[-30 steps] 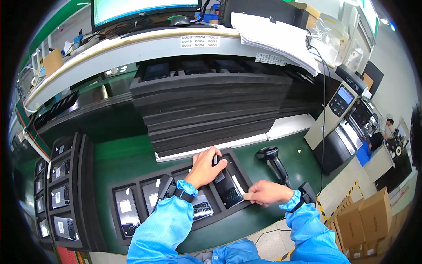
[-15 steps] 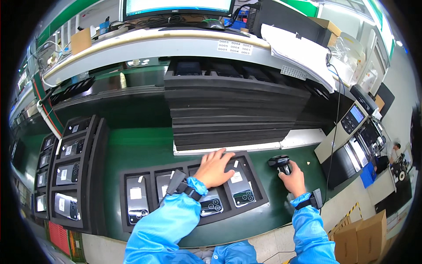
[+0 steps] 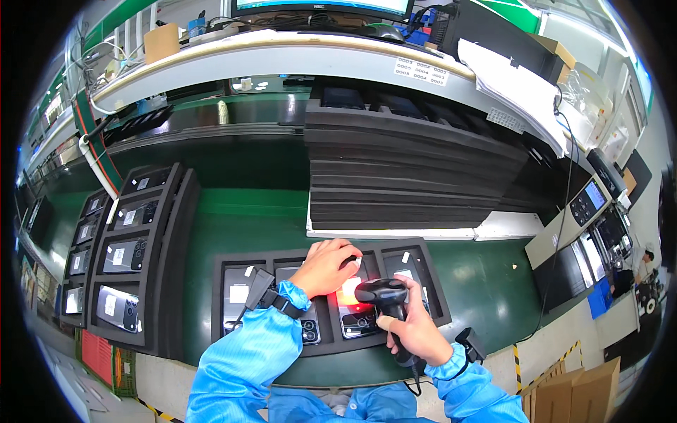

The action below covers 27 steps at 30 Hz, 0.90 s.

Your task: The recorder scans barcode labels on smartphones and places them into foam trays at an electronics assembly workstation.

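Note:
My right hand grips a black handheld barcode scanner by its handle. Its red light falls on the white label of a dark phone in the black foam tray. At that phone's far end, my left hand is closed, thumb and forefinger drawn together around a small white tab. Other phones with labels lie in the tray's other slots, one at the left and one at the right. My left hand and wrist partly cover the second phone from the left.
Foam trays holding labelled phones stand at the left. A tall stack of black foam trays rises behind my hands, beneath a shelf with a monitor and papers. A label printer is at the right, cardboard boxes below it.
My right hand has brought the scanner left from the bench over the third phone, and its red light is now on. My left hand's spread fingers have closed at that phone's far end.

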Each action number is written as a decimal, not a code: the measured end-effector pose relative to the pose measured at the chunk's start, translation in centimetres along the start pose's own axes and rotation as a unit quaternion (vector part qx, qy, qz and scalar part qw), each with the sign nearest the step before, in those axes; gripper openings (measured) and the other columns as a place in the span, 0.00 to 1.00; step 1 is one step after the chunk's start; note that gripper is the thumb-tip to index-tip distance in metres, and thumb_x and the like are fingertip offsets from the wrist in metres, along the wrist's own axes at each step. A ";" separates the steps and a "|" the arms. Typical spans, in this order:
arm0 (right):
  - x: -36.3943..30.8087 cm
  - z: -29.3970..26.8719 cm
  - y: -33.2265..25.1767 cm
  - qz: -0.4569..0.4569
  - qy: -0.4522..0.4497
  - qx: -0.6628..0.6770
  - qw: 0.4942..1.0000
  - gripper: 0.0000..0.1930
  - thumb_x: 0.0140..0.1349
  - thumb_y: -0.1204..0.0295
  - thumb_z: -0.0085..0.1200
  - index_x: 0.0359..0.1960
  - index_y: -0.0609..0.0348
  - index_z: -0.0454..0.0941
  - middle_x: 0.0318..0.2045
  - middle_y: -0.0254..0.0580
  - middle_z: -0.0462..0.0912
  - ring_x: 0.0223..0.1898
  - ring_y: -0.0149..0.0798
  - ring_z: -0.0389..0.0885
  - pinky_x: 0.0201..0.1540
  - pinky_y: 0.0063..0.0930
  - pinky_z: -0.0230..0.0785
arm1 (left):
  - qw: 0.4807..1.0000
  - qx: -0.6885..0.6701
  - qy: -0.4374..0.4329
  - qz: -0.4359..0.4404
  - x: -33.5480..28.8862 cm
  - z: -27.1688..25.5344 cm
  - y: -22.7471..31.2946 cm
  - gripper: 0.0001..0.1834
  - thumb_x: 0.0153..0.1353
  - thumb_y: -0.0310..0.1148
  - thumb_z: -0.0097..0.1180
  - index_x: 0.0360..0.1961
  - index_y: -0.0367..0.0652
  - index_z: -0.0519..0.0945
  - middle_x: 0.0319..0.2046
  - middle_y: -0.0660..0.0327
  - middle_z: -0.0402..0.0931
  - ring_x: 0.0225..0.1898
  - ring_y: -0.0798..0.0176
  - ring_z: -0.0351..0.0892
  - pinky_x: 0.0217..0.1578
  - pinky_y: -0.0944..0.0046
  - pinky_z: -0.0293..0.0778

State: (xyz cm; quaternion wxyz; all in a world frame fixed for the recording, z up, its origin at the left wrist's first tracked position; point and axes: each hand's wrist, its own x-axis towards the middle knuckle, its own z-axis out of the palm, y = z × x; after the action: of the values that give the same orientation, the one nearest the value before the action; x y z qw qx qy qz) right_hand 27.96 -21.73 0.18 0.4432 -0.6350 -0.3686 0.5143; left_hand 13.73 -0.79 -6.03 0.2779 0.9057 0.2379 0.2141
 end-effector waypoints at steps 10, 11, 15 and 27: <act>-1.3 -5.8 0.8 -0.084 0.130 -0.040 0.987 0.43 0.56 0.88 0.56 0.72 0.46 0.50 0.48 0.48 0.78 0.34 0.35 0.83 0.25 0.24 0.76 | 0.997 0.075 0.005 0.024 -0.6 0.3 0.2 0.19 0.68 0.45 0.55 0.57 0.56 0.82 0.61 0.50 0.71 0.65 0.46 0.66 0.67 0.47 0.54; -1.3 -7.1 1.0 -0.095 0.176 -0.061 0.978 0.43 0.55 0.89 0.55 0.71 0.45 0.52 0.47 0.47 0.78 0.33 0.34 0.82 0.25 0.25 0.76 | 0.996 0.086 0.003 0.026 -0.6 0.3 0.4 0.19 0.68 0.46 0.55 0.57 0.57 0.83 0.62 0.49 0.70 0.64 0.46 0.66 0.67 0.48 0.54; 0.2 -14.0 4.1 -0.115 0.318 -0.169 0.926 0.42 0.53 0.87 0.53 0.71 0.44 0.55 0.42 0.40 0.81 0.28 0.31 0.79 0.22 0.23 0.73 | 0.995 0.097 -0.002 0.020 -0.6 0.2 1.0 0.18 0.68 0.47 0.55 0.55 0.57 0.84 0.62 0.49 0.70 0.64 0.46 0.66 0.66 0.49 0.54; 4.0 -17.7 5.9 -0.077 0.379 -0.265 0.884 0.36 0.57 0.79 0.58 0.69 0.46 0.63 0.35 0.43 0.82 0.23 0.32 0.80 0.23 0.28 0.74 | 0.996 -0.045 0.073 0.011 0.4 -0.2 1.8 0.14 0.63 0.43 0.60 0.43 0.46 0.76 0.57 0.53 0.73 0.64 0.48 0.67 0.65 0.50 0.54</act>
State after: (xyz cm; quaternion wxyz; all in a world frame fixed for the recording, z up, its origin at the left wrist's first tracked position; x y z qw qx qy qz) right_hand 46.23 -23.25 -5.30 0.4027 -0.8447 -0.3429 0.0824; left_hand 14.51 -1.80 -4.74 0.2979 0.8769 0.2373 0.2934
